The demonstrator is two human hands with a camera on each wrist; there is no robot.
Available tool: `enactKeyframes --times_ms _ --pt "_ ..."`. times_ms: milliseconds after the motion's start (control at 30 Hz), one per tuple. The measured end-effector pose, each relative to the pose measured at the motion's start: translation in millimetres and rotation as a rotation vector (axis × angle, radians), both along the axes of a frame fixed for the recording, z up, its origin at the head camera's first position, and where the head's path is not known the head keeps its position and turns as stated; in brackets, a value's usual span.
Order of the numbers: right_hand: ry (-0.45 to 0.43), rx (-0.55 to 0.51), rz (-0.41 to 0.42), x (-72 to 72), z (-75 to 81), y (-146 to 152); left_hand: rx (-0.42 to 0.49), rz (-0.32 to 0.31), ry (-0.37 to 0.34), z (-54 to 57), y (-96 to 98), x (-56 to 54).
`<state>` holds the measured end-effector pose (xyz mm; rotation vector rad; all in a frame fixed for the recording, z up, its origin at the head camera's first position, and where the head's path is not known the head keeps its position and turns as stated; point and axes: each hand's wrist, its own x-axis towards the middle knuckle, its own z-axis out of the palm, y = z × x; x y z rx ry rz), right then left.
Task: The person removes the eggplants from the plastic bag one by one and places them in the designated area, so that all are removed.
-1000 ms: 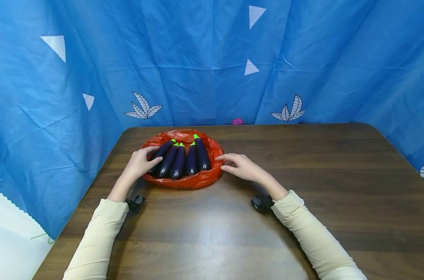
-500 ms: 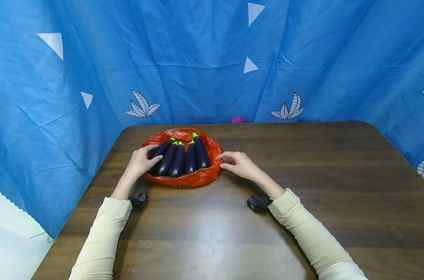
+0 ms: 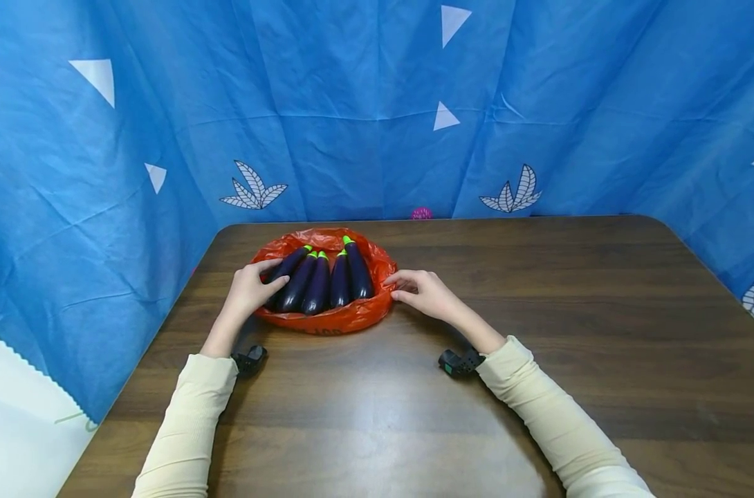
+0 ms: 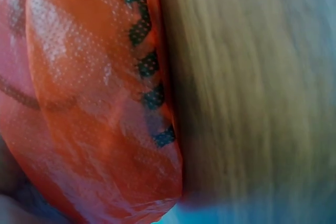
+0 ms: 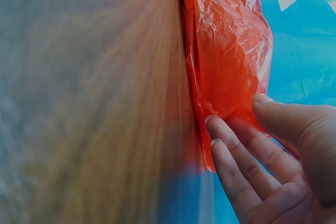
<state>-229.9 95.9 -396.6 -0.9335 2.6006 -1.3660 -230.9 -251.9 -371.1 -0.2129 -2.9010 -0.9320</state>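
A round red plastic bag lies on the table with its mouth rolled wide. Several dark purple eggplants with bright green tops lie side by side inside it. My left hand reaches over the bag's left rim, thumb and fingers spread about the leftmost eggplant; its fingertips are partly hidden, and the left wrist view does not settle what they grip. At the right rim, the thumb and index finger of my right hand hold the bag's edge. In the right wrist view, its other fingers lie fairly straight against the plastic.
The brown wooden table spreads to the right and in front of the bag. A blue patterned curtain hangs behind and to the left. A black wrist camera sits on each wrist. White cloth shows at lower left.
My right thumb and fingers have drawn slightly closer at the bag's rim since a second ago. My left wrist has turned a little. The eggplants have stayed in place.
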Motion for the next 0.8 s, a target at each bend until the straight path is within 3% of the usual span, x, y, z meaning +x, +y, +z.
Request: enactKeyframes --times_ms 433,800 --pt "0.005 0.011 -0.01 -1.2 1.7 -1.5 -0.02 0.024 -0.026 -1.3 -3.1 -3.6" --pt "0.056 -0.039 -0.084 -2.1 -3.8 -5.3 0.045 0.05 0.002 -4.7 -4.6 -3.8"
